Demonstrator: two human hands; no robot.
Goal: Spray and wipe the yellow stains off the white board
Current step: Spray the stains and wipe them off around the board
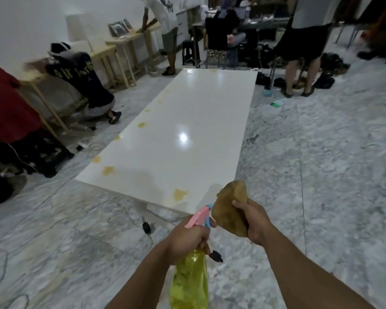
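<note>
A long glossy white board (187, 121) lies flat on the marble floor ahead of me. Yellow stains dot its left edge and near end; one stain (180, 194) sits close to the near edge, another stain (108, 170) at the near left corner. My left hand (187, 238) grips a yellow spray bottle (190, 279) with a pink and blue trigger head, nozzle aimed toward the board. My right hand (253, 221) holds a brown sponge (231, 208) just above the board's near edge. Both hands hover short of the board.
Pale wooden tables (120, 47) line the left wall, where a person crouches (85, 79). Other people stand past the board's far end (301, 52). Small black objects with cables (146, 227) lie on the floor near the board's near edge. Bottles and clutter sit at the far right.
</note>
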